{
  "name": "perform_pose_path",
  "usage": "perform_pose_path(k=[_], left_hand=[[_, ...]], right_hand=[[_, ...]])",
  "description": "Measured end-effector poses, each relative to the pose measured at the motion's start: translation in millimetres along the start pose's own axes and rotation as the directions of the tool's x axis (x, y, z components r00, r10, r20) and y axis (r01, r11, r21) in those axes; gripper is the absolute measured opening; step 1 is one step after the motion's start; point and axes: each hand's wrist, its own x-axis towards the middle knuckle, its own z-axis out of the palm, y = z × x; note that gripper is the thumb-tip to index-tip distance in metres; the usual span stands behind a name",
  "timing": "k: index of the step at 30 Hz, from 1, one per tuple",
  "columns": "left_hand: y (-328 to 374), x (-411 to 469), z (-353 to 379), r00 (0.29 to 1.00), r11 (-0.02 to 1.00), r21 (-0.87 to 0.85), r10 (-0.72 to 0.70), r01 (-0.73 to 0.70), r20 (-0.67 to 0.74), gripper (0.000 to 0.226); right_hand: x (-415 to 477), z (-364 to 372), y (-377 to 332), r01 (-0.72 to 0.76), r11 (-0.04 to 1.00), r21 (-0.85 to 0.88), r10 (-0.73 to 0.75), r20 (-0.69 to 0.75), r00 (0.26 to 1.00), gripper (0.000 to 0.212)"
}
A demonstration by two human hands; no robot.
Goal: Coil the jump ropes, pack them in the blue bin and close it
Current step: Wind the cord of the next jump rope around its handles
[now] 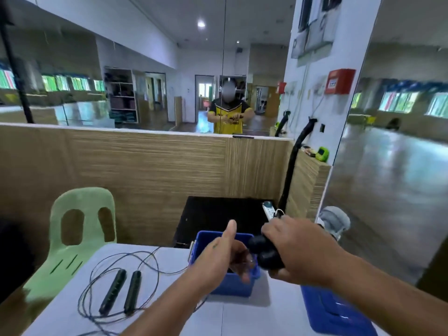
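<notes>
My right hand (294,248) grips two black jump-rope handles (265,253) just above the open blue bin (232,284) on the white table. My left hand (226,255) is beside them over the bin, thumb up and fingers curled near the thin rope; whether it pinches the rope I cannot tell. A second jump rope lies on the table at the left, its two black handles (121,291) side by side and its thin cord (135,260) spread in loose loops. The bin's blue lid (334,311) lies on the table at the right.
A pale green plastic chair (80,229) stands at the table's left. Behind the table are a black box (213,214), a white power strip (268,210) and a wood-grain partition (145,166). A mirror wall above shows a person's reflection.
</notes>
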Motion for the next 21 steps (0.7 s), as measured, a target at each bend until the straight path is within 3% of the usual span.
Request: perform_pose_path(k=[5,8,12,17,21], left_hand=[[10.0,-13.0,9.7,0.997,1.0,0.007,0.03,-0.029,-0.068,0.07],[10.8,-25.0,6.8,0.999,0.999,-0.034,0.034,-0.035,-0.032,0.057],[6.3,-37.8,-1.1,0.999,0.999,0.023,0.05,-0.049,-0.018,0.062],[4.7,-57.2,-4.6,0.995,0.995,-0.015,0.103,-0.103,-0.014,0.058],[9.8,-69.7,-1.6,0.987,0.986,-0.058,0.159,-0.159,-0.008,0.064]], right_hand=[[-9.9,-15.3,-8.6,-0.088,0.996,0.036,0.09,-0.064,0.994,0.049],[-16.9,-23.4,-23.9,-0.164,0.977,0.136,0.179,-0.107,0.978,0.039],[-26.5,-30.9,-47.1,-0.328,0.9,0.287,0.365,-0.085,0.927,0.038],[-33.4,-31.1,-75.3,-0.484,0.708,0.515,0.556,0.018,0.831,0.037],[-35.6,-32.2,-86.1,-0.414,0.411,0.812,0.647,0.061,0.76,0.025]])
